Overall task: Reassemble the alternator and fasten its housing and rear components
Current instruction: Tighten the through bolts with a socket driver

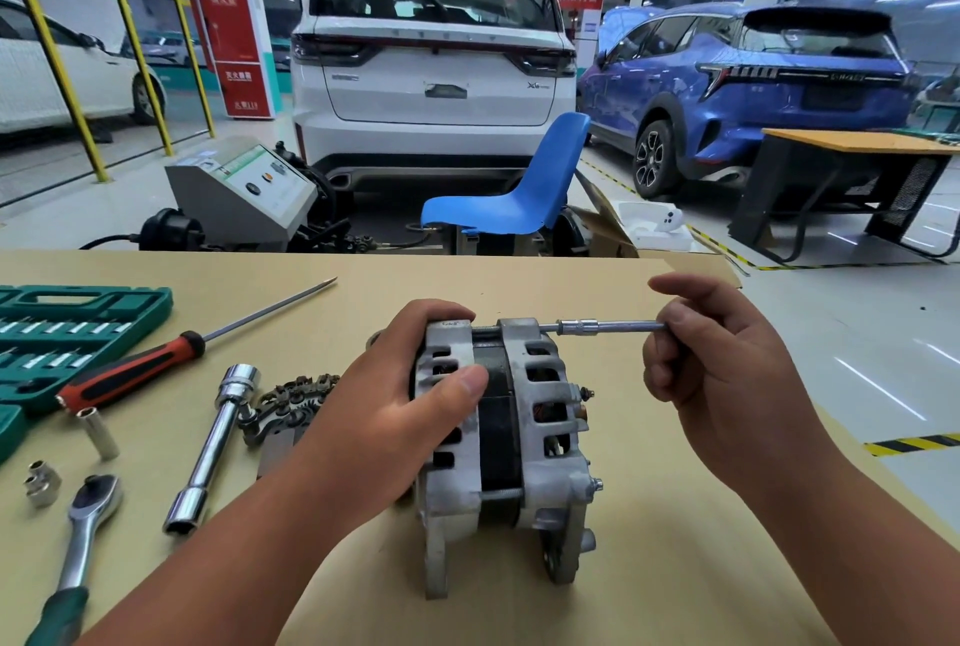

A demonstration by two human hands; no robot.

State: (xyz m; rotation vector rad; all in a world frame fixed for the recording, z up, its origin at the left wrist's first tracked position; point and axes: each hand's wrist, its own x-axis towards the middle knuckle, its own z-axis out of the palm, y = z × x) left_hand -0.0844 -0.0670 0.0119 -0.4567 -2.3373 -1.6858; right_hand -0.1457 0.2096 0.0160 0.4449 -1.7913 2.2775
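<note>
Head view: alternator (511, 443) sits mid-worktop (597, 609), shaft axis running left-right. Left grip (395, 417) is wrapped round the front housing half, fingers over the top, thumb pressed on the vent slots. Right grip (727, 375) is narrow, pinching the outer end of a slim socket extension (605, 327); the index finger sticks out straight above it. Extension lies level, socket end at the rear housing's top edge, in line with the threaded through-bolt (485, 329) spanning both halves. Left of the alternator I see rectifier plate (291, 401), T-wrench (218, 443), ratchet (85, 526), screwdriver (130, 370), green socket case (67, 328).
</note>
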